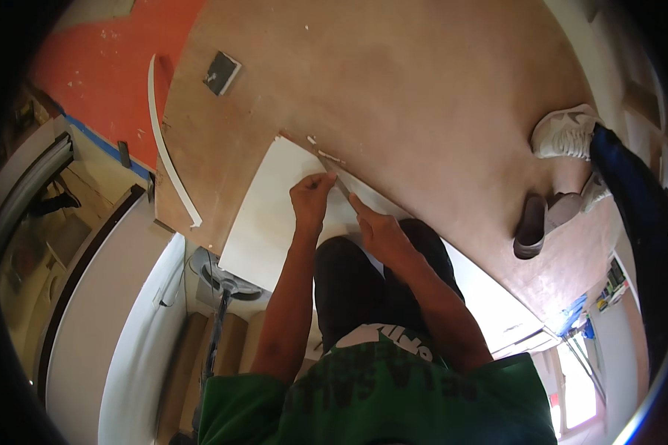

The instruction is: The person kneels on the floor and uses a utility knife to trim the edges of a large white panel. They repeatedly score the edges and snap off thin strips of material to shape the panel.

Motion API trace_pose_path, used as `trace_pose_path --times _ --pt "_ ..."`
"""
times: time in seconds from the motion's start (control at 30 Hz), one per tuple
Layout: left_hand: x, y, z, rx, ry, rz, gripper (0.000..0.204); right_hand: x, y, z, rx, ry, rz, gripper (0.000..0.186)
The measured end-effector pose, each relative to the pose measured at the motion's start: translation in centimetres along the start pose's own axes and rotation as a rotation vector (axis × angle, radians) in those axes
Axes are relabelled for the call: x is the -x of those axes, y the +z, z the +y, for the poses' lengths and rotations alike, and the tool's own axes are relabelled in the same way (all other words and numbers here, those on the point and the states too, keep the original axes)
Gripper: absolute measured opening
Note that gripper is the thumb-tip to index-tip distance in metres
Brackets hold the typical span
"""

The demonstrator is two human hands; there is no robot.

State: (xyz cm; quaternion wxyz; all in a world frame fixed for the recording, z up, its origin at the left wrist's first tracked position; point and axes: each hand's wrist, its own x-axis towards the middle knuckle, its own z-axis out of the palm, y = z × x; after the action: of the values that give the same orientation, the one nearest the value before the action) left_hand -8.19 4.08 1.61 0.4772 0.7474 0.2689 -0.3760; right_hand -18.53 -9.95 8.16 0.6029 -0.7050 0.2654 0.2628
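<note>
I kneel on a white board (263,200) that lies on a brown sheet. My right hand (382,231) is closed around the near end of a thin, narrow blade-like tool (341,187), slanted along the board's right edge. Its exact kind is too small to make out. The fingers of my left hand (311,196) are curled and pinch at the tool's far part. Just beyond the tool's tip, small pale scraps (330,157) lie by the board's edge.
A long white strip (163,141) curves along the brown sheet's left edge, near a dark square block (221,73). Brown slip-on shoes (531,228) lie at right, next to another person's pale sneaker (564,132). An orange-red surface (100,70) spreads at far left.
</note>
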Motion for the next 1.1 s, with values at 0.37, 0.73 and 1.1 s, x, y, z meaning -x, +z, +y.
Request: trace_pose_path --times 0.37,0.73,1.1 --pt "0.3 1.1 -0.8 -0.061 0.073 0.018 0.03 0.0 -1.2 1.2 0.028 -0.024 -0.032 0.048" --pt "0.0 2.2 -3.5 -0.081 0.108 0.022 0.033 0.7 -0.8 3.5 0.03 -0.036 -0.016 0.047" --pt "1.2 2.7 -4.5 0.0 0.034 -0.006 0.034 2.2 -1.1 4.3 0.142 -0.185 0.087 0.046"
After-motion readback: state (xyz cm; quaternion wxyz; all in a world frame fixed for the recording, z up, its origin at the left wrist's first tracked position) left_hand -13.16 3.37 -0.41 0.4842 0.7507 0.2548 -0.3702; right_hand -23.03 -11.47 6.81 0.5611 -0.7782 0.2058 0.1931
